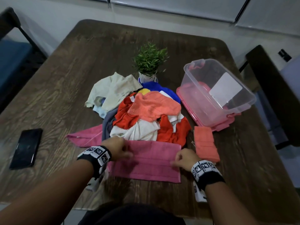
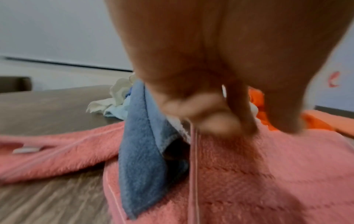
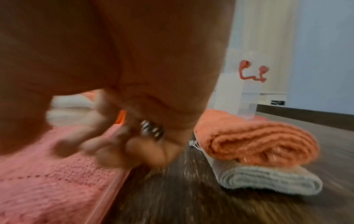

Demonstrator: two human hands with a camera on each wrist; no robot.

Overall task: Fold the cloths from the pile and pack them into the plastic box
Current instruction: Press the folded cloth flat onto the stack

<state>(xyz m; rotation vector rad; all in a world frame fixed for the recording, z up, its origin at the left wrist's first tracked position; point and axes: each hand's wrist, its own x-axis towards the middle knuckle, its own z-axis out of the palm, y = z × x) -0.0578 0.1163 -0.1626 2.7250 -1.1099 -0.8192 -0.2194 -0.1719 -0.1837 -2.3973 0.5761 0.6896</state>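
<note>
A pink towel lies folded flat on the table in front of me, just below the mixed pile of cloths. My left hand pinches its upper left edge, thumb against fingers. My right hand has its fingers curled on the towel's right edge. The clear plastic box stands open on its pink lid at the right, with only a white card showing inside. A folded orange cloth lies beside the right hand, on top of a folded grey cloth.
A potted plant stands behind the pile. A black phone lies at the left on the wooden table. A pink cloth end sticks out left from under a blue-grey cloth. Chairs flank the table.
</note>
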